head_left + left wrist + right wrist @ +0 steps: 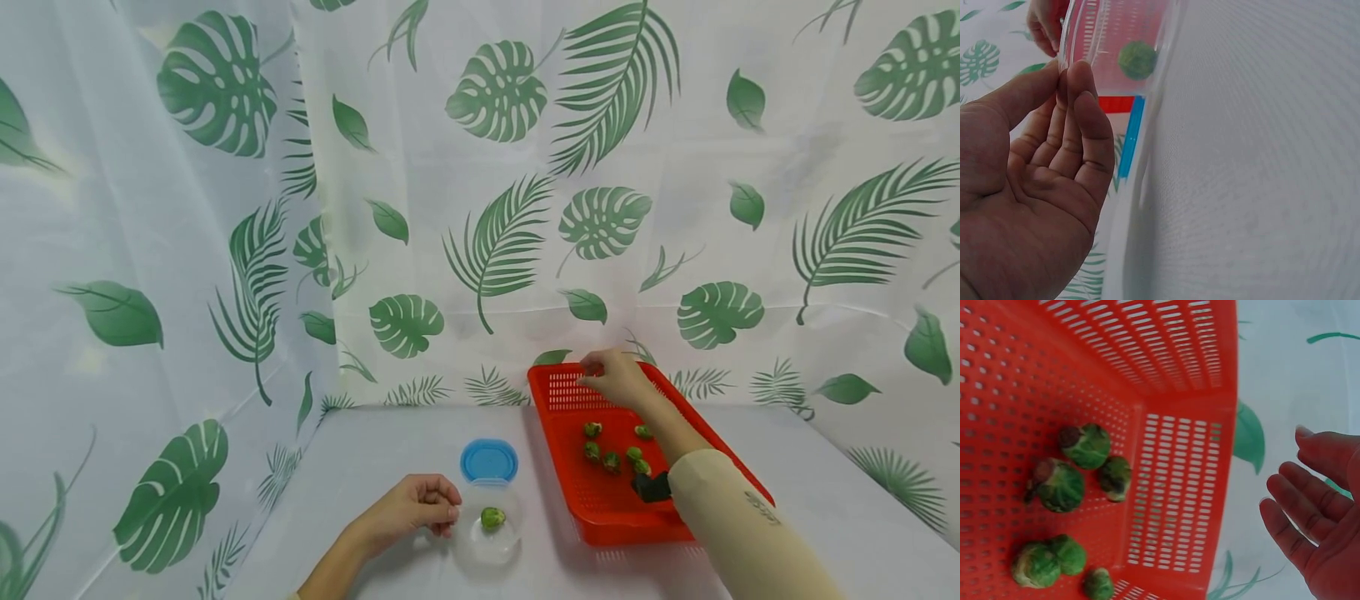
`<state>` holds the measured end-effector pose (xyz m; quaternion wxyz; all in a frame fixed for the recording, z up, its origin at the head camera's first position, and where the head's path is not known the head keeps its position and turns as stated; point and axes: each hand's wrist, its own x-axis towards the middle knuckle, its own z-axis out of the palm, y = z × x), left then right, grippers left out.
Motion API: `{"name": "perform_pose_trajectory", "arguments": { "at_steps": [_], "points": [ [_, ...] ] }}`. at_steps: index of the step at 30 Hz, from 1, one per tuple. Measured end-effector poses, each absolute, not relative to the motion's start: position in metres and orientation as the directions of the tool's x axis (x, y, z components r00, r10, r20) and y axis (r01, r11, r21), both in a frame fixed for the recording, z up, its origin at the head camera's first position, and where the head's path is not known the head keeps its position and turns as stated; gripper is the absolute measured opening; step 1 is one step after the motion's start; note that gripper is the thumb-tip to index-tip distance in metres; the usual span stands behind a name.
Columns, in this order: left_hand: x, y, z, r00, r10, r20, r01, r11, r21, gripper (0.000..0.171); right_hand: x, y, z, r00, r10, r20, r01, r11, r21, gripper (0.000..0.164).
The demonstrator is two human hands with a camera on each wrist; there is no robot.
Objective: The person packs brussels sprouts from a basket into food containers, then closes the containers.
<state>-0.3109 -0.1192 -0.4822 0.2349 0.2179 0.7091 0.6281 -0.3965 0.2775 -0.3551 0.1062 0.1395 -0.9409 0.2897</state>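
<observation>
With thumb and fingertips, my left hand (420, 504) pinches the rim of a clear plastic container (483, 552) on the table. One Brussels sprout (492, 519) lies inside it; the left wrist view shows this sprout (1137, 60) through the container's wall. My right hand (613, 379) is raised over the far end of a red plastic basket (553, 454), holding nothing. Its fingers (1300, 500) are loosely bent and apart in the right wrist view. Several Brussels sprouts (1060, 486) lie on the basket's floor, away from the hand.
A blue lid (489, 461) lies flat on the table just behind the clear container. The basket's raised, slotted walls (1172, 494) stand right of the container. A leaf-patterned curtain (510, 167) hangs behind the table and along its left.
</observation>
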Motion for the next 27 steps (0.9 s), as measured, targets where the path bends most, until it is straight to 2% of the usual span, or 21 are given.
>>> {"name": "perform_pose_trajectory", "arguments": {
  "at_steps": [4, 27],
  "points": [
    [-0.311, -0.119, -0.482, -0.792, 0.608, -0.06, 0.012, 0.114, 0.993, 0.027, -0.402, 0.278, -0.364, -0.955, -0.18, 0.234, -0.28, 0.804, -0.524, 0.039],
    [-0.312, -0.12, -0.483, -0.789, 0.612, -0.05, 0.019, 0.106, 0.994, 0.029, -0.404, 0.288, -0.394, -0.977, -0.166, 0.131, -0.212, 0.786, -0.581, 0.045]
  ]
}}
